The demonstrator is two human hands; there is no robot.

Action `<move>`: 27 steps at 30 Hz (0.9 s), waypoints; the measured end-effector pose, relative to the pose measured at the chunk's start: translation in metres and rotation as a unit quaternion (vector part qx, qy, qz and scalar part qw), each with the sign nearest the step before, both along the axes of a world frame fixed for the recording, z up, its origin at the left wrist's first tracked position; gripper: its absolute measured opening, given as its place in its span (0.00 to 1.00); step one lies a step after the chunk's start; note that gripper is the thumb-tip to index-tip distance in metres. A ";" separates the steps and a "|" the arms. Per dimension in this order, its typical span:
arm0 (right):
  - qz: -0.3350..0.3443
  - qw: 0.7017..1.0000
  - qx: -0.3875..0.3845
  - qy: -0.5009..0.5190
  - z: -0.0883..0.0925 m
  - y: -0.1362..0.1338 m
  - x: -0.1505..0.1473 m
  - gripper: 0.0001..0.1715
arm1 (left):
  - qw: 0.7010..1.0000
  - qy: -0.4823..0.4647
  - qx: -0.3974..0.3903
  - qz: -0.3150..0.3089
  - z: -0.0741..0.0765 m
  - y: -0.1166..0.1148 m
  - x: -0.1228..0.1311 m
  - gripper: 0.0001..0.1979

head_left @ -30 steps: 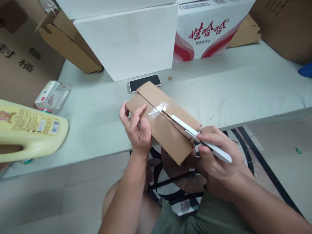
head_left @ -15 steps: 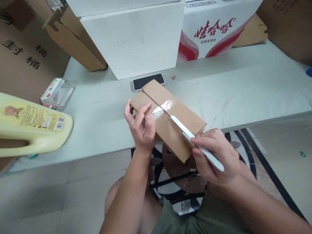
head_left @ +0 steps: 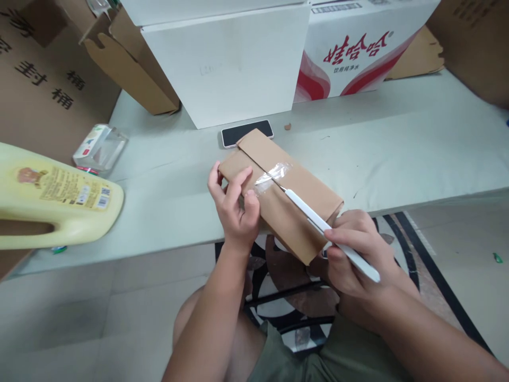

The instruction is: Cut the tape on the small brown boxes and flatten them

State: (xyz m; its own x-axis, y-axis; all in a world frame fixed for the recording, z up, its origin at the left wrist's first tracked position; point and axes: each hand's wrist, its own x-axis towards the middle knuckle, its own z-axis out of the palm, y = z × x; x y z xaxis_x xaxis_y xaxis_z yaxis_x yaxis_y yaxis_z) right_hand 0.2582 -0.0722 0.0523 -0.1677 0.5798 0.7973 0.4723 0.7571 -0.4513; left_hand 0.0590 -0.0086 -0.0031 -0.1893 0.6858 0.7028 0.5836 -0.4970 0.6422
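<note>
A small brown cardboard box [head_left: 306,191] is held tilted at the table's front edge. My left hand [head_left: 238,209] grips its left side, thumb and fingers around the edge. A strip of clear tape [head_left: 273,176] crosses the seam between the box's flaps. My right hand [head_left: 363,254] is closed on a white utility knife [head_left: 314,212]. The thin blade points up and left, its tip at the seam right beside the tape. Part of the box's lower right corner lies behind my right hand.
Behind the box lies a phone [head_left: 247,133]. White cartons [head_left: 226,74] and a red-and-white carton [head_left: 345,58] stand at the back. On the left are a yellow jug [head_left: 79,201], a clear plastic container [head_left: 101,147] and a large brown carton [head_left: 43,79].
The view has shifted slightly, so everything sits a little further right. My right hand and the knife have drawn back slightly down and right along the seam; my left hand keeps its grip.
</note>
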 end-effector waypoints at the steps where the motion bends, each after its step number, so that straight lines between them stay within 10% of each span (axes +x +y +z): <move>1: -0.005 1.000 0.003 0.000 -0.001 0.001 -0.001 0.07 | 1.000 -0.002 0.000 -0.002 0.000 0.000 0.000 0.22; 27: -0.031 0.999 -0.043 0.003 -0.004 0.001 -0.001 0.11 | 1.000 0.003 -0.024 -0.003 0.001 -0.002 0.005 0.25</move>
